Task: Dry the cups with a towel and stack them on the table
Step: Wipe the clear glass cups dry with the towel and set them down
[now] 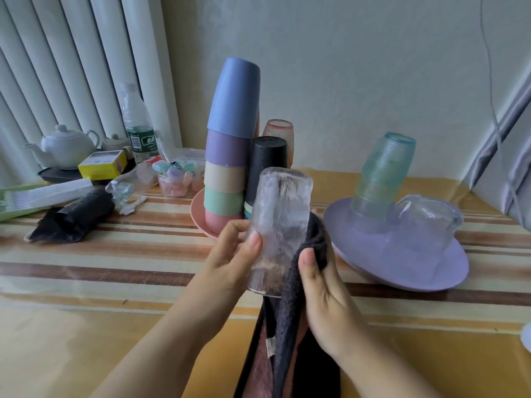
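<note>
A tall clear textured glass [280, 225] is held upside down above the table, in the middle of the view. My left hand [232, 259] grips its lower part, thumb on the front. My right hand [321, 294] presses a dark towel [290, 305] against the glass's right side; the towel hangs down toward me. Behind stands a stack of upturned coloured plastic cups [230, 145] on a pink plate [198, 216], with a black cup [267, 165] beside it. On a purple plate [402, 262] to the right stand upturned greenish glasses [382, 173] and a clear glass [425, 222].
At the left lie a white teapot [64, 147], a water bottle [138, 124], a yellow box [102, 165], a tub of small coloured items [179, 179] and a black bundle [74, 216]. A pinkish glass [280, 133] stands behind the black cup. The wall is close behind.
</note>
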Available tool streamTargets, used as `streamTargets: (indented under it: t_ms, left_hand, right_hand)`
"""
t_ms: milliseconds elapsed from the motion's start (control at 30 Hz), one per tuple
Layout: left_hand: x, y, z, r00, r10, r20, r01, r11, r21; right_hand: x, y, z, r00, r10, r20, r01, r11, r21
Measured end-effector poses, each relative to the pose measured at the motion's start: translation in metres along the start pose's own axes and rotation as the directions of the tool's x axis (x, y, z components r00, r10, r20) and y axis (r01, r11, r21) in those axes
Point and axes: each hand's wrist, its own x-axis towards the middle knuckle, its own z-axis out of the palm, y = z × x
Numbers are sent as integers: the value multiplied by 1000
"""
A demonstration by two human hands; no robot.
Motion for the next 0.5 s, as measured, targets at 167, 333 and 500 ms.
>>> streamTargets:
  t_ms: [167, 333, 500]
  left_hand:
    - [-3, 1, 10, 996, 11, -85, -10, 1000, 12]
    - [-4, 2, 14, 998, 3, -70, -5, 1000, -18]
    - [-3, -6, 15, 996, 10, 84, -16, 997, 72]
  right_hand:
    - [2, 7, 0, 996, -47, -72, 41, 996, -74]
    - [-3, 8, 8, 994, -104, -29, 99, 987, -124]
    - [3, 1, -1, 981, -64, -182, 56, 997, -51]
